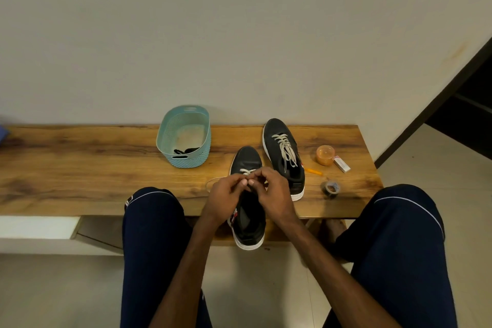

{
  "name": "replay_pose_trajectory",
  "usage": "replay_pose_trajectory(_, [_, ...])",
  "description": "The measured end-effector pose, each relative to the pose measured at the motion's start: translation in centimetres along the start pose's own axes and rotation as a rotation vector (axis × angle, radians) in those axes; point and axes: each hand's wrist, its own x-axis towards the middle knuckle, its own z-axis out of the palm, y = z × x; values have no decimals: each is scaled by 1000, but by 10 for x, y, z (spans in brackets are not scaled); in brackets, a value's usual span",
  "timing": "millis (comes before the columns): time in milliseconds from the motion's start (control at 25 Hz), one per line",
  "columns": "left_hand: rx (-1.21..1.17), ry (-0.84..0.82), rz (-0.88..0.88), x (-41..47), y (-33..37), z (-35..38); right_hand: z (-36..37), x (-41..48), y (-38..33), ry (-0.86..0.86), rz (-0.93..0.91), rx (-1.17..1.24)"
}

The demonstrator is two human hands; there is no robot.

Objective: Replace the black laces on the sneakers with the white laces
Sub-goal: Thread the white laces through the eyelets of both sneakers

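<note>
Two black sneakers with white soles lie on the wooden bench (80, 157). The far sneaker (283, 152) on the right is laced all the way with a white lace. The near sneaker (247, 210) overhangs the bench's front edge and shows a white lace (247, 171) only across its lowest eyelets. My left hand (226, 197) and my right hand (271, 192) meet over its tongue, fingers curled, pinching the lace. A loose loop of that lace trails left on the wood. Black laces (186, 151) lie in the teal basket (183, 136).
To the right of the shoes sit an orange round container (325, 155), a small white box (342, 164), an orange pen-like stick (312, 171) and a roll of tape (331, 188). My knees in dark blue trousers flank the bench. A plain wall stands behind.
</note>
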Motion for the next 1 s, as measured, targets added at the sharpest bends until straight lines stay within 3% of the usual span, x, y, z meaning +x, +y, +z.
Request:
replay_pose_trajectory(120, [9, 108, -97, 1, -2, 4, 3, 0, 3, 56, 9, -19])
replay_pose_trajectory(240, [172, 311, -147, 2, -4, 3, 5, 1, 13, -152, 179, -160])
replay_pose_trajectory(320, [267, 353, -157, 1, -2, 5, 10, -1, 18, -243, 218, -270])
replay_pose_trajectory(560, [478, 262, -125, 4, 0, 24, 5, -2, 13, -117, 226, -216])
replay_pose_trajectory(1000, [749, 185, -63, 10, 10, 37, 1, -1, 25, -116, 332, -65])
